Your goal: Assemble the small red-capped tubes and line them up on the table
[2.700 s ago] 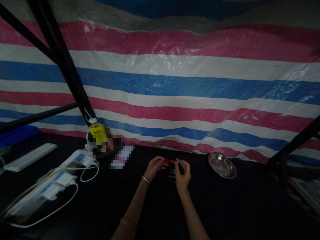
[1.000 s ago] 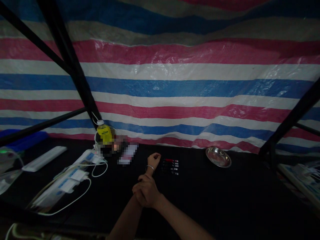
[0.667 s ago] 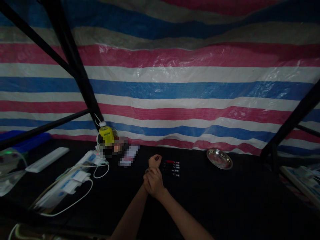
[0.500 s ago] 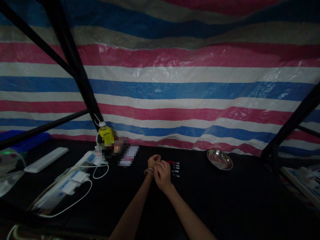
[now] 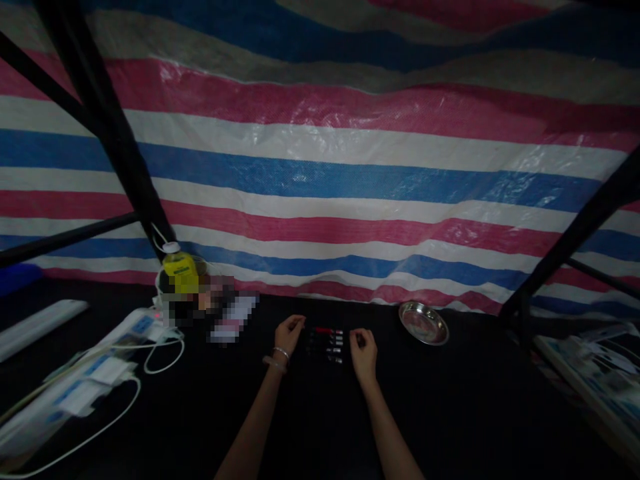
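A short row of small pens or markers [image 5: 327,344], one with a red body, lies on the black tabletop [image 5: 450,413]. My left hand [image 5: 289,331] rests curled just left of the row, with a bracelet and a band at its wrist. My right hand [image 5: 364,354] rests curled just right of the row. Neither hand visibly holds anything; the dim light hides the fingertips.
A round metal dish [image 5: 423,323] sits to the right near the striped tarp [image 5: 350,173]. At the left are a yellow bottle [image 5: 181,274], white power strips with cables [image 5: 100,373] and black frame bars [image 5: 107,127]. Papers [image 5: 595,373] lie at the far right.
My right hand has left my left wrist and moved to the right side of the marker row. The hands, earlier together, now lie apart. The view has shifted slightly.
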A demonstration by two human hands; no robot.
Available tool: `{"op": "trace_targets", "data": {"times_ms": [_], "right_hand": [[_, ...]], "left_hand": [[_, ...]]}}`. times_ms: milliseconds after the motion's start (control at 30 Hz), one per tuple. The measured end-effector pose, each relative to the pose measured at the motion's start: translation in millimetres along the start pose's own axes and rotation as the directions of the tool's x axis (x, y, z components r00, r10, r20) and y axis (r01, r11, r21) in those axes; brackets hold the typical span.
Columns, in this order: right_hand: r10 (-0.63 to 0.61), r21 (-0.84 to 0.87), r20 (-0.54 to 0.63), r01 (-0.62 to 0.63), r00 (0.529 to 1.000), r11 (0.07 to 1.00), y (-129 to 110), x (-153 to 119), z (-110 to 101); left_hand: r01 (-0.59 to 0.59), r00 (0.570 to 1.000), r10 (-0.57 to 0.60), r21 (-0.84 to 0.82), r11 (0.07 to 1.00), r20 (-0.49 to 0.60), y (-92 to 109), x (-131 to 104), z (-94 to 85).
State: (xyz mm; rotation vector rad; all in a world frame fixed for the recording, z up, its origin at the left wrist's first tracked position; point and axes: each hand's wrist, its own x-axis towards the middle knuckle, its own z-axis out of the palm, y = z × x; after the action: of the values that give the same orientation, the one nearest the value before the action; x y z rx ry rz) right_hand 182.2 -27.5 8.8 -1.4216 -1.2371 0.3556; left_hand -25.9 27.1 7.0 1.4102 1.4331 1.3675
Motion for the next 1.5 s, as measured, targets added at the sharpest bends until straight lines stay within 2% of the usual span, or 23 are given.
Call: {"op": "trace_targets", "data": {"times_ms": [133, 167, 267, 333, 500, 633, 733, 800, 833, 900, 967, 1067, 1167, 1267, 1433, 1500], "right_hand": [[-0.041, -0.059, 0.104, 0.047, 0.994, 0.997, -10.5, -7.4, -3.6], [-0.065, -0.072, 0.161, 0.078, 0.985, 0.994, -14.2, -11.0, -6.8], [-0.15, -0.097, 0.344, 0.194, 0.927, 0.976, -24.7, -22.2, -17.4], [-0.175, -0.118, 0.409, 0.242, 0.896, 0.963, -29.4, -26.9, -22.0], [-0.147, -0.185, 0.461, 0.257, 0.875, 0.949, -31.6, -27.4, -22.6], [-0.162, -0.131, 0.499, 0.259, 0.851, 0.957, -29.4, -26.5, -22.3], [-0.14, 0.028, 0.47, 0.144, 0.872, 0.989, -25.8, -26.5, -19.9], [-0.031, 0.186, 0.442, -0.058, 0.896, 0.981, -22.3, -26.1, -16.4], [0.057, 0.275, 0.453, -0.2, 0.889, 0.94, -20.6, -25.7, -14.4], [0.211, 0.436, 0.543, -0.488, 0.813, 0.756, -18.2, -24.1, -10.9], [0.27, 0.526, 0.653, -0.68, 0.708, 0.511, -18.0, -21.3, -8.4], [0.277, 0.562, 0.741, -0.791, 0.612, 0.243, -21.8, -15.9, -4.6], [0.266, 0.552, 0.789, -0.829, 0.554, 0.091, -26.9, -12.0, 0.1], [0.242, 0.522, 0.815, -0.848, 0.527, 0.087, -29.5, -11.3, 1.9], [0.264, 0.484, 0.799, -0.839, 0.54, 0.25, -30.0, -14.2, -4.5], [0.266, 0.477, 0.783, -0.817, 0.562, 0.324, -30.6, -16.2, -5.5]], "left_hand": [[0.006, 0.998, -0.01, 0.056, 0.998, 0.06, 0.1, -1.8, -2.3], [0.004, 0.998, -0.009, 0.065, 0.998, 0.069, 0.3, -2.2, -2.7], [0.002, 0.997, -0.008, 0.076, 0.997, 0.075, 0.5, -3.2, -3.3], [-0.001, 0.996, -0.006, 0.076, 0.997, 0.089, 0.4, -3.5, -2.8], [-0.001, 0.996, -0.005, 0.062, 0.998, 0.092, 2.0, -2.7, -0.3], [0.009, 0.999, -0.011, 0.048, 0.999, 0.051, 6.1, -2.5, -0.8], [0.017, 1.0, -0.018, -0.045, 0.999, -0.018, 8.1, -2.8, -3.4], [0.024, 0.995, -0.035, -0.119, 0.993, -0.089, 8.3, -2.7, -5.4], [0.023, 0.992, -0.042, -0.149, 0.989, -0.123, 8.2, -2.5, -6.2], [0.015, 0.984, -0.048, -0.192, 0.981, -0.17, 7.7, -1.8, -7.1], [0.012, 0.982, -0.053, -0.215, 0.977, -0.183, 7.6, -1.0, -6.8], [0.025, 0.984, -0.063, -0.219, 0.975, -0.166, 9.2, -0.5, -5.8], [0.029, 0.987, -0.062, -0.212, 0.977, -0.151, 13.3, -2.7, -5.9], [0.032, 0.99, -0.056, -0.192, 0.981, -0.126, 19.2, -8.5, -7.0], [0.034, 0.999, -0.032, -0.06, 0.998, 0.044, 29.5, -23.0, -6.9], [0.02, 0.997, -0.02, 0.005, 1.0, 0.07, 33.0, -29.2, -7.3]]}}
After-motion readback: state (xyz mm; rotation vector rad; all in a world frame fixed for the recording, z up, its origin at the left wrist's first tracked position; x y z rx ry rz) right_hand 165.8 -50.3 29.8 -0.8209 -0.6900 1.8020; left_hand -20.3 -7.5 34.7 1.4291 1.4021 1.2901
